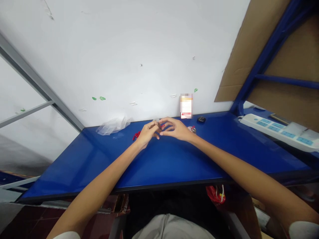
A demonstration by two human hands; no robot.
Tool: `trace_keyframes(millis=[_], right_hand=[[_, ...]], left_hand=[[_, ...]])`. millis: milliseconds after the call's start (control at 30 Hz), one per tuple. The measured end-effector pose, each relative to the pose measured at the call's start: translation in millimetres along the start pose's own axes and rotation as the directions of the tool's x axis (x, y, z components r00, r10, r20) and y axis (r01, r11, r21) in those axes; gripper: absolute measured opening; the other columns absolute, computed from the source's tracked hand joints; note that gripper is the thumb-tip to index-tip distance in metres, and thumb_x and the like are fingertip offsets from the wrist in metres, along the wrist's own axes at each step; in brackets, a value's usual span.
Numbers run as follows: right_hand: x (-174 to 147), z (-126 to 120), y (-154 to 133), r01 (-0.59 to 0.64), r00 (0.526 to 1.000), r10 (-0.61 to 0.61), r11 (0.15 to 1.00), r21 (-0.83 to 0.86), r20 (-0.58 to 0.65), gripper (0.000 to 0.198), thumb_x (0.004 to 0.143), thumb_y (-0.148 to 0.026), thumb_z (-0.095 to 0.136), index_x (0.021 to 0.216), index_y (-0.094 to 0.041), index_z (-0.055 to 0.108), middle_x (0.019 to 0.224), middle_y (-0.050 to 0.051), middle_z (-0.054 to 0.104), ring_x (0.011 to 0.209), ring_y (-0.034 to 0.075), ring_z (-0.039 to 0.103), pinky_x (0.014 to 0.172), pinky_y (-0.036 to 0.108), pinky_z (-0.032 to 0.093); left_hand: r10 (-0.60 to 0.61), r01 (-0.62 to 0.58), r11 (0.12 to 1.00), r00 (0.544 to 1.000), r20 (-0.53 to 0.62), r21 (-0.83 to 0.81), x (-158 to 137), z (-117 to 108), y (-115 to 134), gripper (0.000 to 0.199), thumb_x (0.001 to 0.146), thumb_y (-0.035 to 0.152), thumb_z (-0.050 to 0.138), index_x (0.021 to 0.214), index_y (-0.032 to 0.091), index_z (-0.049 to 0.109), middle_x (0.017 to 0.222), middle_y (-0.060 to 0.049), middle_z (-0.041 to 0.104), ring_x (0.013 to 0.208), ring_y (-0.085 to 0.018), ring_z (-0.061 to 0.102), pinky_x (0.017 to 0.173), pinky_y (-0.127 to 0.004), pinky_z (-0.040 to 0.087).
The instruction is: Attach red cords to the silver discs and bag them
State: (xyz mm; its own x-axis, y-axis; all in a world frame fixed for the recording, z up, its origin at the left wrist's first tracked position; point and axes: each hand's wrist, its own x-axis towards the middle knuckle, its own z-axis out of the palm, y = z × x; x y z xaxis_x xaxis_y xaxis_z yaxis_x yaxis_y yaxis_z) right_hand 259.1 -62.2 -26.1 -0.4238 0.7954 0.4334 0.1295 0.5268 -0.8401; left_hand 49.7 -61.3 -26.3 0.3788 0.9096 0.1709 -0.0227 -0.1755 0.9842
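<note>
Above the middle of the blue tabletop, my left hand (149, 132) is closed, pinching a small, dark, coin-like disc (159, 126) between thumb and fingers. A short bit of red cord (162, 125) shows just right of the disc. Facing it from the right, my right hand (178, 129) has its fingers curved and spread, thumb apart from the index finger. Whether its fingertips touch the cord, I cannot tell. A bundle of red cord (136, 135) lies left of my left hand. Behind my right wrist sits a small roundish item with red on it (192, 129), partly hidden.
Crumpled clear plastic (114, 126) lies at the back left of the blue table (159, 166). A blurred-out upright box or screen (186, 106) leans on the wall beside a small black object (201, 119). A white power strip (279, 131) is at right. A red bag (216, 194) hangs below the edge.
</note>
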Motion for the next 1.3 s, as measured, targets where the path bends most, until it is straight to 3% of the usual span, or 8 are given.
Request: trace_keyframes(millis=[200, 367, 533, 700, 833, 967, 1133, 1300], right_hand=[[-2.5, 10.0, -1.6, 0.079, 0.994, -0.086, 0.991, -0.11, -0.063, 0.05, 0.084, -0.038, 0.086, 0.131, -0.027, 0.074, 0.126, 0.008, 0.075, 0.096, 0.022, 0.077, 0.091, 0.041, 0.068], [4.6, -4.4, 6.8, -0.007, 0.979, 0.003, 1.0, -0.016, -0.206, 0.056, 0.08, -0.044, 0.09, 0.131, -0.025, 0.073, 0.121, 0.008, 0.078, 0.092, 0.022, 0.079, 0.089, 0.041, 0.069], [6.9, -20.7, 10.5, -0.069, 0.957, 0.057, 0.997, -0.03, -0.285, 0.056, 0.079, -0.046, 0.091, 0.128, -0.024, 0.074, 0.121, 0.009, 0.079, 0.096, 0.023, 0.079, 0.09, 0.042, 0.07], [6.5, -18.4, 12.7, -0.082, 0.957, 0.063, 0.995, -0.056, -0.283, 0.056, 0.079, -0.046, 0.091, 0.128, -0.024, 0.075, 0.122, 0.01, 0.078, 0.093, 0.023, 0.079, 0.089, 0.044, 0.07], [7.5, -13.0, 16.9, -0.081, 0.964, 0.065, 0.995, -0.052, -0.258, 0.057, 0.079, -0.046, 0.091, 0.129, -0.025, 0.074, 0.123, 0.009, 0.078, 0.095, 0.023, 0.079, 0.091, 0.044, 0.069], [6.5, -9.3, 13.5, -0.029, 0.983, 0.028, 1.0, -0.004, -0.181, 0.058, 0.08, -0.044, 0.091, 0.132, -0.027, 0.072, 0.13, 0.008, 0.077, 0.1, 0.023, 0.078, 0.095, 0.043, 0.067], [1.6, -3.1, -0.7, 0.057, 0.994, -0.056, 0.998, 0.002, -0.092, 0.056, 0.083, -0.038, 0.09, 0.135, -0.03, 0.07, 0.138, 0.005, 0.076, 0.128, 0.027, 0.072, 0.117, 0.047, 0.055], [1.0, 1.8, 2.7, 0.052, 0.996, -0.053, 0.999, -0.014, -0.078, 0.058, 0.085, -0.043, 0.089, 0.137, -0.029, 0.067, 0.136, 0.007, 0.077, 0.124, 0.028, 0.074, 0.118, 0.049, 0.053]], left_hand=[[-0.008, 0.008, 0.995, 1.0, -0.003, 0.095, 3.3, -3.5, -3.0, 0.009, 0.084, 0.026, 0.06, 0.079, 0.019, 0.057, 0.067, 0.002, 0.056, 0.053, -0.009, 0.05, 0.047, -0.021, 0.037], [0.074, -0.042, 0.965, 0.991, -0.111, 0.26, 10.6, -40.3, 19.7, 0.015, 0.086, 0.035, 0.059, 0.083, 0.021, 0.057, 0.064, 0.002, 0.055, 0.054, -0.011, 0.049, 0.051, -0.023, 0.036], [0.072, -0.115, 0.642, 0.993, 0.09, 0.758, 10.1, -98.2, 43.4, 0.009, 0.077, 0.029, 0.063, 0.075, 0.02, 0.066, 0.07, -0.001, 0.064, 0.065, -0.015, 0.054, 0.061, -0.026, 0.04], [-0.123, -0.01, 0.461, 0.99, 0.075, 0.887, 7.4, -122.3, 42.6, 0.014, 0.071, 0.033, 0.07, 0.062, 0.022, 0.066, 0.059, -0.002, 0.063, 0.053, -0.016, 0.051, 0.052, -0.028, 0.03], [-0.038, -0.01, 0.377, 0.999, 0.026, 0.926, 8.5, -118.7, 43.4, 0.03, 0.081, 0.039, 0.066, 0.057, 0.022, 0.062, 0.054, -0.003, 0.059, 0.048, -0.015, 0.045, 0.051, -0.031, 0.025], [0.094, -0.073, 0.521, 0.995, 0.028, 0.85, 12.0, -100.9, 40.9, 0.03, 0.091, 0.038, 0.057, 0.07, 0.02, 0.069, 0.066, -0.004, 0.065, 0.06, -0.017, 0.053, 0.057, -0.029, 0.034], [-0.046, -0.025, 0.905, 0.987, 0.155, 0.424, 10.6, -54.2, 25.3, 0.035, 0.095, 0.052, 0.065, 0.101, 0.018, 0.072, 0.087, -0.005, 0.072, 0.063, -0.015, 0.06, 0.055, -0.026, 0.044], [-0.055, 0.041, 0.992, 0.993, 0.109, 0.12, 11.0, -21.8, 6.7, 0.039, 0.087, 0.054, 0.079, 0.087, 0.017, 0.068, 0.08, -0.005, 0.068, 0.059, -0.011, 0.058, 0.049, -0.022, 0.042]])
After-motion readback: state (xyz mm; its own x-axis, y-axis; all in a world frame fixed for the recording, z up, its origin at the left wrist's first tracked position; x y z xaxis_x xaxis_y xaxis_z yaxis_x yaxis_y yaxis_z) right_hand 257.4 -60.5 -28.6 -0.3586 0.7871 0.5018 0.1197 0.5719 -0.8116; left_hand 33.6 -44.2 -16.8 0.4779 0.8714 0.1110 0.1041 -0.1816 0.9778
